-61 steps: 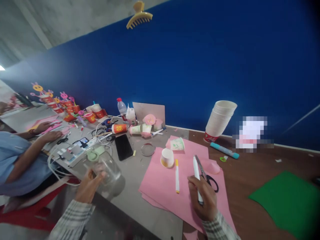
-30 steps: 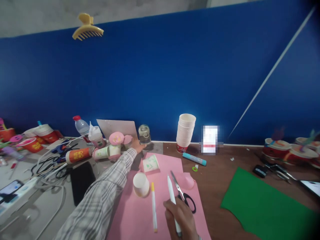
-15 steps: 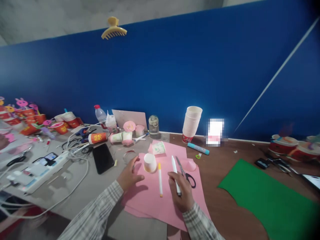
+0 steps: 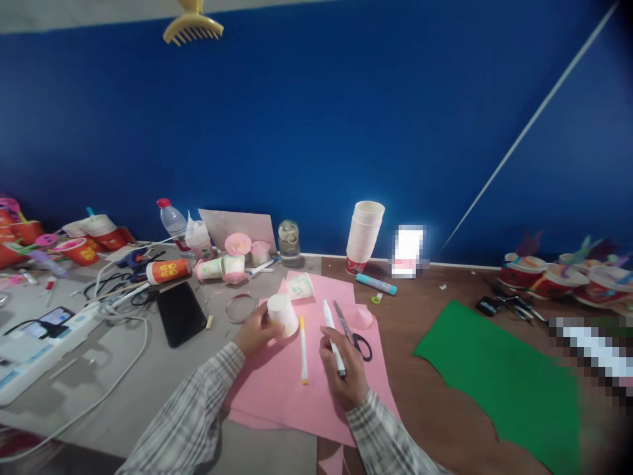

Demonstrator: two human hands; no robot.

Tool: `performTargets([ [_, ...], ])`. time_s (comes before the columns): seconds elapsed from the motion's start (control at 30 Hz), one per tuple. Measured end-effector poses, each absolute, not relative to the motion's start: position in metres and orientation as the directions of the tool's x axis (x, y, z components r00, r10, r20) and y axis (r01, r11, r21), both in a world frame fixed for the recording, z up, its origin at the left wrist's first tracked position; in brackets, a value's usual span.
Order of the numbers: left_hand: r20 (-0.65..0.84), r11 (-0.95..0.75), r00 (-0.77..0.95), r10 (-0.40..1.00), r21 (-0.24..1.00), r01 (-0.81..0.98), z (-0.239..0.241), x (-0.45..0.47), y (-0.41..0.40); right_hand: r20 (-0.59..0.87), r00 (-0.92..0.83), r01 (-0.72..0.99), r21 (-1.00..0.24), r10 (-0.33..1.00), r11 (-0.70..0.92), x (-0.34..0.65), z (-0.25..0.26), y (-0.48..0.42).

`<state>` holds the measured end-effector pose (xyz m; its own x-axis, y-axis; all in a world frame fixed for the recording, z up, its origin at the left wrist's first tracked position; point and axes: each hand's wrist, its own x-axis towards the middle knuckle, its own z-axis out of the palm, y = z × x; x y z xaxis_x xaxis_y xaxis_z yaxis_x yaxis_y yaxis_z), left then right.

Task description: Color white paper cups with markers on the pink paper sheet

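Observation:
My left hand (image 4: 254, 335) grips a small white paper cup (image 4: 282, 314) standing upside down on pink paper sheets (image 4: 306, 396). My right hand (image 4: 345, 371) is closed round a white marker pen (image 4: 332, 335) that points away from me. A yellow-capped pen (image 4: 302, 349) lies on the pink paper between my hands. Black-handled scissors (image 4: 352, 330) lie just right of the marker. A printed paper cup (image 4: 299, 286) lies on its side behind the white cup.
A stack of paper cups (image 4: 364, 235), a glass jar (image 4: 289, 240) and a blue marker (image 4: 376, 284) stand near the blue wall. A green sheet (image 4: 499, 376) lies right. A black phone (image 4: 180, 313), cables, a bottle (image 4: 171, 221) and decorated cups crowd the left.
My left hand set the glass jar down by the wall, drew back and closed on the small white cup. My right hand kept hold of the white marker.

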<state>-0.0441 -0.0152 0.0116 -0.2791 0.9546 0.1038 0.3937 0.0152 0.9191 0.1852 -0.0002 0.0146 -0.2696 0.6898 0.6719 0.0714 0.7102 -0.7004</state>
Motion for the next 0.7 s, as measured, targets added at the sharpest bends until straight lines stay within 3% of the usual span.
performTargets([
  [0.2,0.096,-0.050,-0.225,0.970,0.978,0.202,0.015,-0.042,-0.023,0.674,-0.204,-0.147,-0.738,0.710,0.659,0.189,0.037,-0.007],
  [0.4,0.064,-0.047,-0.200,0.978,0.995,0.090,0.013,-0.034,-0.025,0.587,-0.222,-0.072,-0.806,0.779,0.587,0.186,0.037,-0.017],
  [0.7,0.024,-0.020,-0.191,0.981,0.999,0.025,0.014,-0.030,-0.023,0.617,-0.338,-0.063,-0.768,0.710,0.637,0.178,0.028,-0.022],
])
